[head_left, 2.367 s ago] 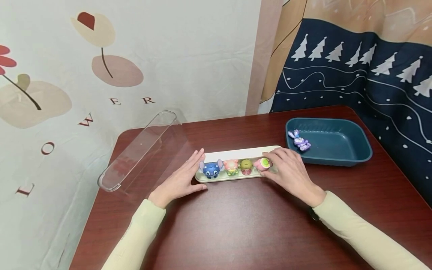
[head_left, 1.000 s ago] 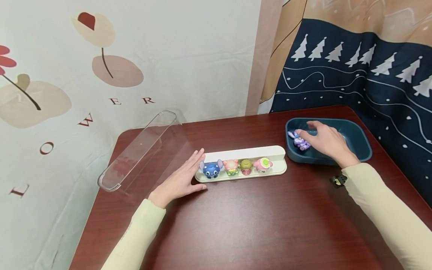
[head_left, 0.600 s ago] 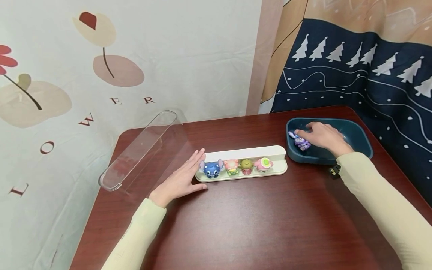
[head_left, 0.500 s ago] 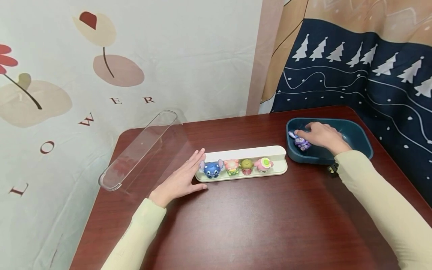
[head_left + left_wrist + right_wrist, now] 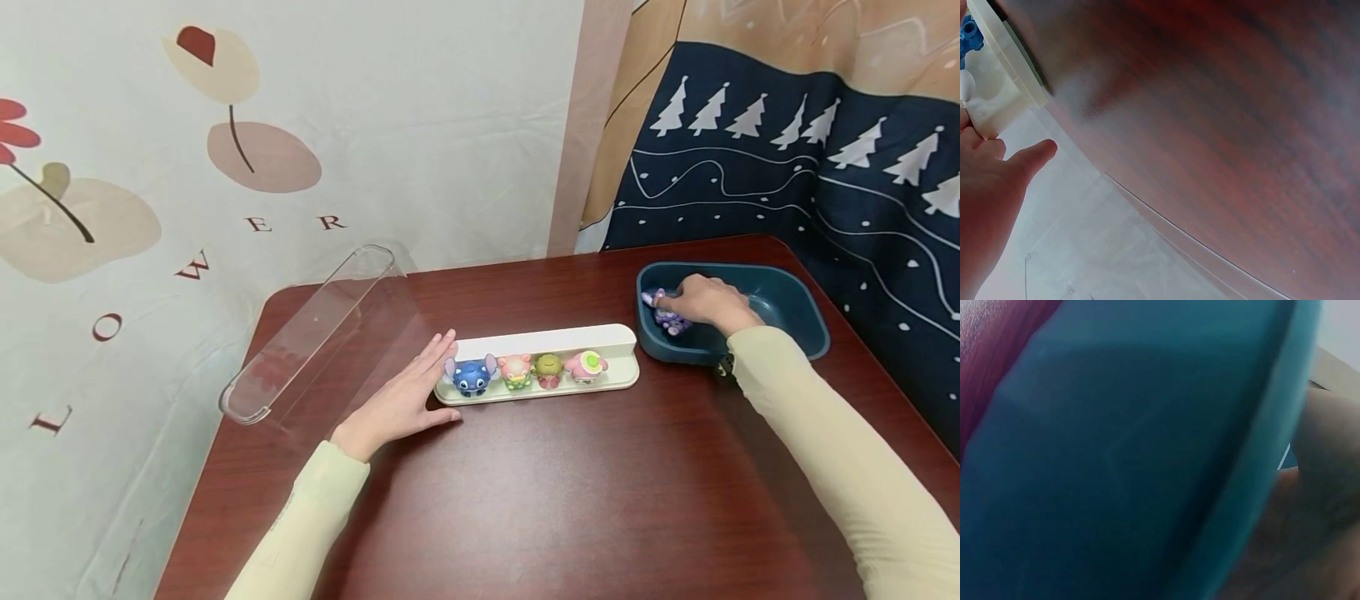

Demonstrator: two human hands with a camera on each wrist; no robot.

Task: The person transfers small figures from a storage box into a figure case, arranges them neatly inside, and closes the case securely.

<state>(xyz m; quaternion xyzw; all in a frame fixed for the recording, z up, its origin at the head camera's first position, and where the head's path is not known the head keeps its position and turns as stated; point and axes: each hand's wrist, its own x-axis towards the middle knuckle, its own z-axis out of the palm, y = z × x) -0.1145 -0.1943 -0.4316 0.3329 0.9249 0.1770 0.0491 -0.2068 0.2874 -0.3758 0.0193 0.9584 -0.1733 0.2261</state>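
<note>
A long white display base (image 5: 540,340) holds a row of small figurines: a blue big-eared figurine (image 5: 471,380), a pink-and-green figurine (image 5: 515,372), an olive-green figurine (image 5: 548,370) and a pink figurine with a green-and-white round top (image 5: 585,365). My left hand (image 5: 401,404) lies against the base's left end with fingers extended and thumb spread. Inside the teal basin (image 5: 780,354), my right hand (image 5: 708,302) has its thumb over a purple rabbit figurine (image 5: 672,323) and pinches it; the other fingertips are hidden. The right wrist view shows mostly the basin wall (image 5: 1116,456).
A long transparent cover (image 5: 311,333) lies diagonally on the left of the brown table (image 5: 555,500), beside the printed white cloth (image 5: 450,150). Dark blue cloth (image 5: 757,183) with trees hangs behind the basin at the right.
My right hand left the pink figurine on the base, moved right into the basin and lowered onto the purple rabbit figurine, its fingers curling in. My left hand has stayed in place.
</note>
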